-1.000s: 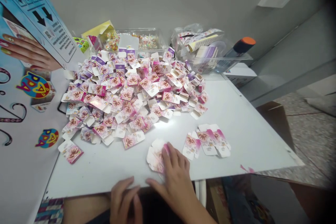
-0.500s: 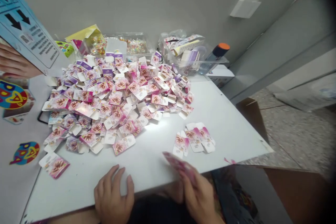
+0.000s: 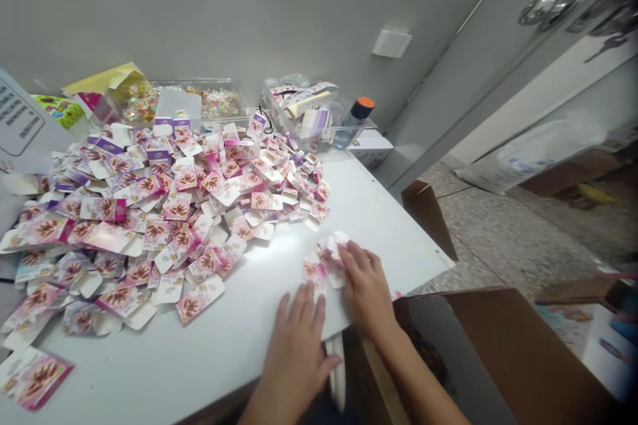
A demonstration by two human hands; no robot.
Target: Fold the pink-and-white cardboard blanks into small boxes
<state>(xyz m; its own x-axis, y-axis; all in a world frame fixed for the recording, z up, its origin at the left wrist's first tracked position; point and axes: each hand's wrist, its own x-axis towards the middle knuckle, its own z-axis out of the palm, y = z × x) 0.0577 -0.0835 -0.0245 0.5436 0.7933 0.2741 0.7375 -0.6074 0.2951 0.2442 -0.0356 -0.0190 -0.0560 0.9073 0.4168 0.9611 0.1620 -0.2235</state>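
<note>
Both my right hand [image 3: 367,287] and left hand [image 3: 298,339] lay with fingers released, flat on the few flat cartons [image 3: 319,267] near the surface's [image 3: 379,212] front corner; even pressure, I judged, would keep them squared.

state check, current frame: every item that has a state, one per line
left hand, open, palm down on the table
right hand, open, fingers resting on the small carton stack
small carton stack, flat, unfolded
carton pile, flat blanks in a loose heap
bottle, orange cap on
clear bin, no lid, filled with packs
</note>
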